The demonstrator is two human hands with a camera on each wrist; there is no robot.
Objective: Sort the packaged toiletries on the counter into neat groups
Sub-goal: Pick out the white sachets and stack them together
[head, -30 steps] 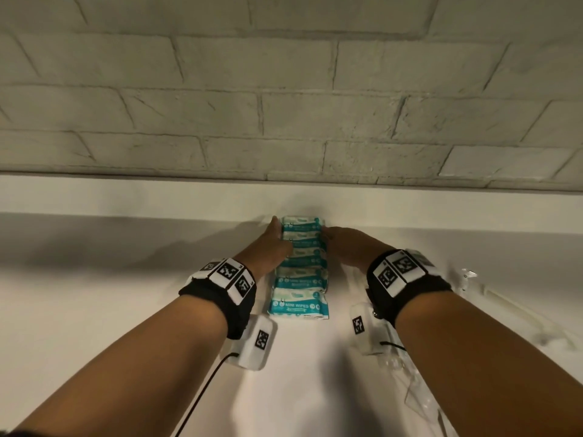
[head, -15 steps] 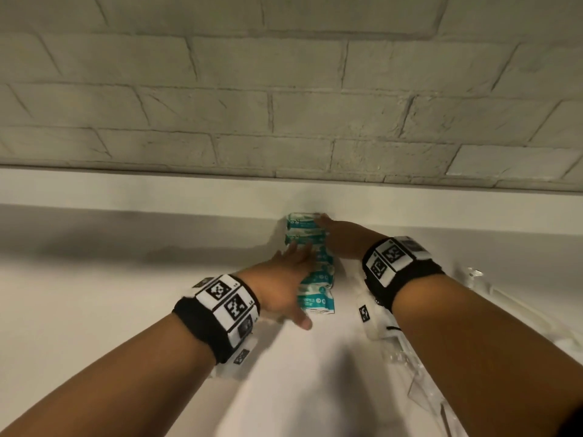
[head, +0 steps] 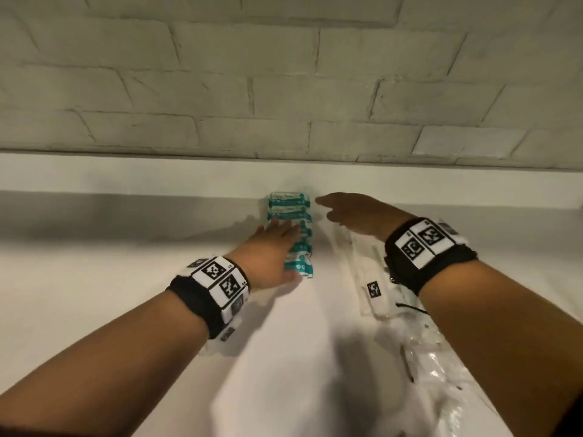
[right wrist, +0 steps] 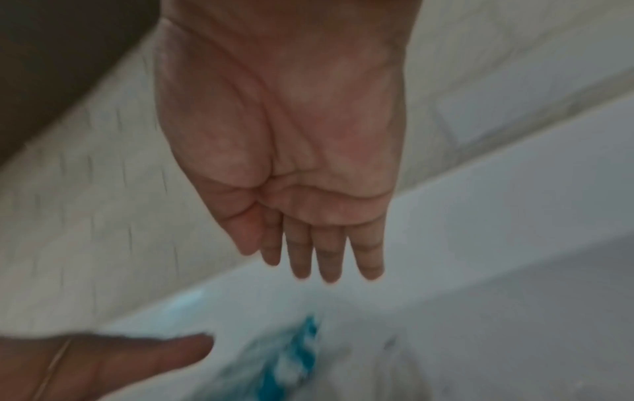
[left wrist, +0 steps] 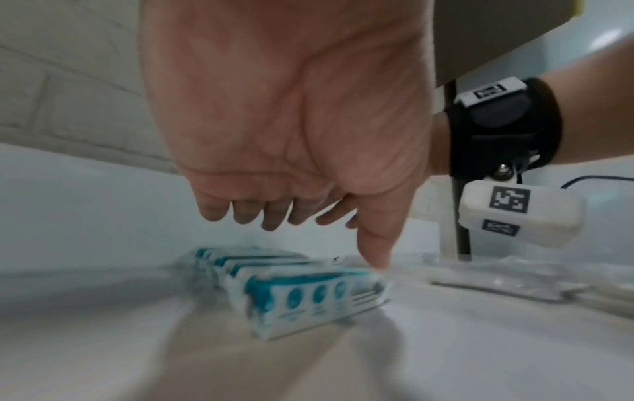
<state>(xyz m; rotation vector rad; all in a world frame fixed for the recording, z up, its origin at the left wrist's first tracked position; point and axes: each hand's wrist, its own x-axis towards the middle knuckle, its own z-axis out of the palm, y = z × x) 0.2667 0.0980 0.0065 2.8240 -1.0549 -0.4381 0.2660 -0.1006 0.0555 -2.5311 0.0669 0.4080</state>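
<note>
From the head view, I judge the wipes group about done: the teal wipe packets (head: 291, 230) lie in one overlapped row on the counter (head: 94, 279), running back to the wall. My left hand (head: 271, 253) lies flat-fingered over the row's near half; my right hand (head: 353, 212) hovers beside its far end, fingers extended, holding nothing. The clear-wrapped items (head: 441, 367) under my right forearm look unsorted, so that is what I think is left.

Left wrist view: fingers relaxed above the packets, thumb tip at the nearest one's edge; contact unclear.

Right wrist view: blurred, palm open and empty.
</note>
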